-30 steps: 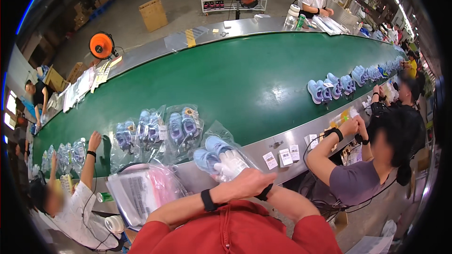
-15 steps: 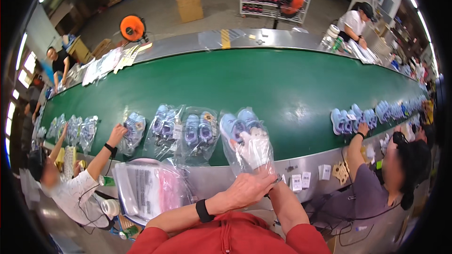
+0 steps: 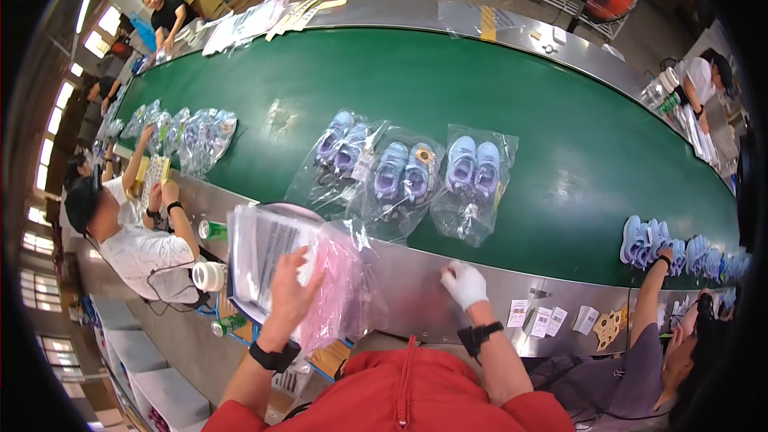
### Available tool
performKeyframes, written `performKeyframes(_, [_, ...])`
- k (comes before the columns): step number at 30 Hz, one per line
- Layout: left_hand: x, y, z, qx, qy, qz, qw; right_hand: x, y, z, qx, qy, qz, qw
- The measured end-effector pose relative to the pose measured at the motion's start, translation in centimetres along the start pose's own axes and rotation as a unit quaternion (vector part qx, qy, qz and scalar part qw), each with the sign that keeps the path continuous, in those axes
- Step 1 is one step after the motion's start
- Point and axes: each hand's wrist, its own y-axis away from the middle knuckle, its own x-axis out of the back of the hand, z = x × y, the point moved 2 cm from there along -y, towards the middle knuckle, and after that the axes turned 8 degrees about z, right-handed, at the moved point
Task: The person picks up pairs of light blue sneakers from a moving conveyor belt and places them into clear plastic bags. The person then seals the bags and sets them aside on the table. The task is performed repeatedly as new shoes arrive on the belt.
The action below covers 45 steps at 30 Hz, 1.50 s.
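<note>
My left hand (image 3: 292, 292) is over a stack of clear plastic bags (image 3: 268, 252), its fingers apart and touching the upper bags. Pink sheets (image 3: 336, 280) show through the plastic beside it. My right hand (image 3: 466, 284), in a white glove, hovers by the metal edge with its fingers curled in and nothing visible in them. Beyond it on the green belt lies a pair of light blue shoes (image 3: 462, 168) inside a clear bag (image 3: 466, 228). Left of that pair are two more bagged pairs, a middle pair (image 3: 390, 172) and a left pair (image 3: 334, 140).
Price tags (image 3: 542, 322) and yellowish cut-outs (image 3: 612, 328) lie on the metal ledge (image 3: 424, 276) at right. Co-workers sit on both sides, one in a white shirt (image 3: 140, 252) and one in a purple shirt (image 3: 632, 368). Unbagged shoes (image 3: 640, 240) line the belt's right end.
My right hand has come out of the bag, and that bagged pair now lies on the belt. My left hand has left my right wrist for the bag stack. The view has turned left.
</note>
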Motion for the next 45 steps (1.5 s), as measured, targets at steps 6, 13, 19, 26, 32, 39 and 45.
performKeyframes(6, [-3.5,2.8,-7.5,0.134,0.034,-0.121,0.983,-1.0,4.8,-2.6,0.044,0.011,-0.130,0.990])
performKeyframes(13, [-4.1,2.9,-9.5,0.162,0.266,-0.157,0.937,0.8,5.1,-6.5,0.037,0.016,-0.123,0.992])
performKeyframes(19, [-3.6,3.6,-10.8,0.202,0.292,-0.189,0.916,0.0,6.1,-8.3,0.062,0.026,-0.116,0.991])
performKeyframes(26, [-4.5,3.8,-13.8,0.289,0.411,-0.237,0.831,-1.2,6.7,-8.7,0.070,0.056,-0.139,0.986])
performKeyframes(32, [-4.6,3.1,-14.0,0.254,0.392,-0.282,0.838,-1.1,7.0,-9.3,0.061,0.064,-0.135,0.987])
performKeyframes(39, [-4.8,2.9,-11.4,0.122,0.242,-0.193,0.943,-1.4,7.2,-9.4,0.054,0.081,-0.133,0.986])
performKeyframes(45, [-4.8,2.4,-12.7,0.194,0.264,-0.172,0.929,-1.5,7.5,-8.9,0.050,0.081,-0.121,0.988])
